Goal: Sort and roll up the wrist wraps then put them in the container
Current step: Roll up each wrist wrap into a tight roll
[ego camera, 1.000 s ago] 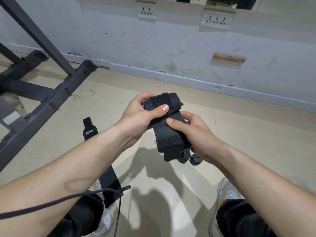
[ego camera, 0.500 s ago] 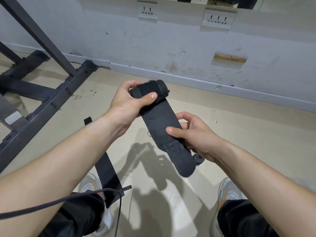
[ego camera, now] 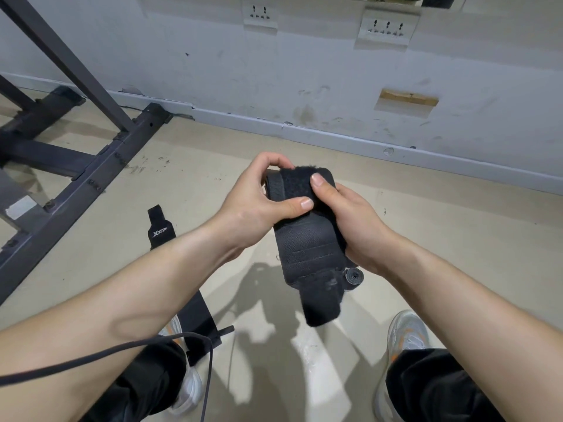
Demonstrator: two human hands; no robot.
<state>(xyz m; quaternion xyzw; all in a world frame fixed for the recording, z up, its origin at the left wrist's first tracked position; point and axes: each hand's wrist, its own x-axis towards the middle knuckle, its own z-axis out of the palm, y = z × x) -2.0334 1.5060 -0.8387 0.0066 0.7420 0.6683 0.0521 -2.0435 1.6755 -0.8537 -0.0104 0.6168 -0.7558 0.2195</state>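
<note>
Both back together: left hand (ego camera: 249, 205) and right hand (ego camera: 353, 223) grip the wrist wrap (ego camera: 307, 248), another turn rolled, tail hanging loose.

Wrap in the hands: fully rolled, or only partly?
Partly rolled. The wrist wrap is coiled at its top end between the left hand and right hand; its flat tail hangs unrolled below them.

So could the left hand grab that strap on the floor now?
Probably not yet: the left hand is busy gripping the half-rolled wrap. Nothing covers the floor strap at its logo end, though.
</note>
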